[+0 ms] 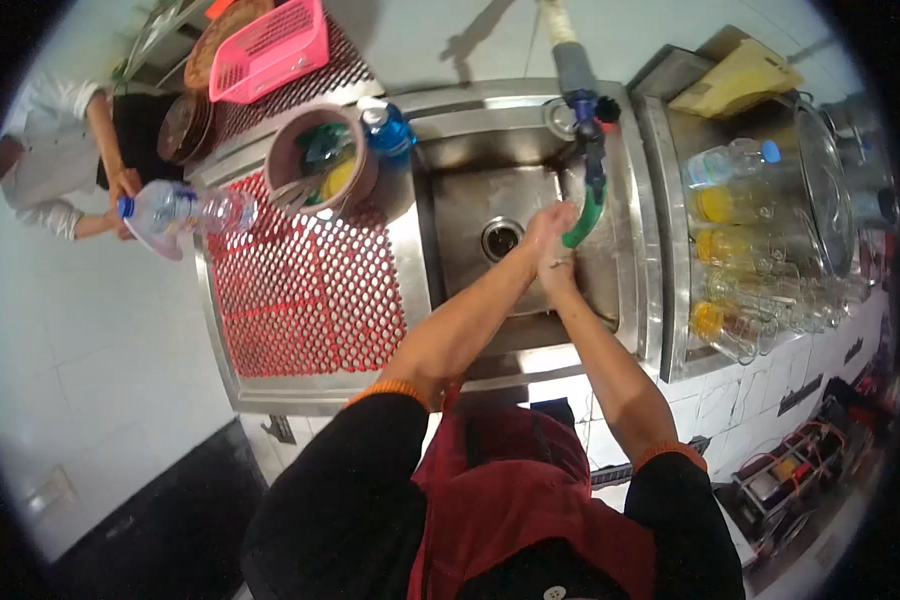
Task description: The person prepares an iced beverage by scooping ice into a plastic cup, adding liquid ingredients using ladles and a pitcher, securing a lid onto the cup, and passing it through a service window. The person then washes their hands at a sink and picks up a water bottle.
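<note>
My left hand [548, 228] and my right hand [557, 264] are pressed against each other over the steel sink [470, 200]. Both look wet, right at the mouth of a green hose [590, 215]. This hose hangs from a dark tap [590, 150] fixed to a grey pipe. The hands overlap, so most fingers are hidden and I cannot tell how they are bent. Below and left of them lies the round drain [502, 239].
Left of the sink, a red perforated mat [305, 300] carries a pink bucket [282, 145] beside a blue soap bottle [388, 130]. Another person's hands [122, 188] hold a clear plastic bottle [165, 207]. Several glass jugs [755, 290] line the right-hand counter, near a yellow board [740, 82].
</note>
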`<state>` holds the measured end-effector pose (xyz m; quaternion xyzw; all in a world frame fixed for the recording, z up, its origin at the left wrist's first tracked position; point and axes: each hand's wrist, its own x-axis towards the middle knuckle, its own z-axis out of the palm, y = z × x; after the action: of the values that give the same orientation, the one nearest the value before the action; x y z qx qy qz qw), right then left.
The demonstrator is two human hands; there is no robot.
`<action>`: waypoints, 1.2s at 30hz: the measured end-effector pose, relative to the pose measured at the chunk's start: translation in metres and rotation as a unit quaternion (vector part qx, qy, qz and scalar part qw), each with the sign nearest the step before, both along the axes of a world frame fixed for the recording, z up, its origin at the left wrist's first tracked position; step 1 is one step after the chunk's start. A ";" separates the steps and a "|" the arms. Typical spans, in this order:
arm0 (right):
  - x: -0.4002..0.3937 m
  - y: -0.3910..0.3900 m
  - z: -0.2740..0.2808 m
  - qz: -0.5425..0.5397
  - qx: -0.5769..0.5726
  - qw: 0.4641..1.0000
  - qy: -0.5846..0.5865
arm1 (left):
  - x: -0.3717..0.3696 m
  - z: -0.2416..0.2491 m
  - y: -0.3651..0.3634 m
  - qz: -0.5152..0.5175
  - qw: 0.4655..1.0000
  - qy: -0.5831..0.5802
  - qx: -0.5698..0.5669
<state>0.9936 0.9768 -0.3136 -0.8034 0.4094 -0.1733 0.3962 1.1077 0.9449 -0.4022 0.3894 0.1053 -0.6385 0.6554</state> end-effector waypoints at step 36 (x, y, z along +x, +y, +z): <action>0.015 -0.011 -0.025 -0.201 0.581 0.728 -0.303 | -0.042 0.065 0.046 -0.147 0.870 -0.451 0.138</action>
<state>1.0082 0.9658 -0.3389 -0.2199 0.4406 -0.2111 0.8443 1.0657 0.9905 -0.3370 0.7325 -0.1728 -0.4617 0.4695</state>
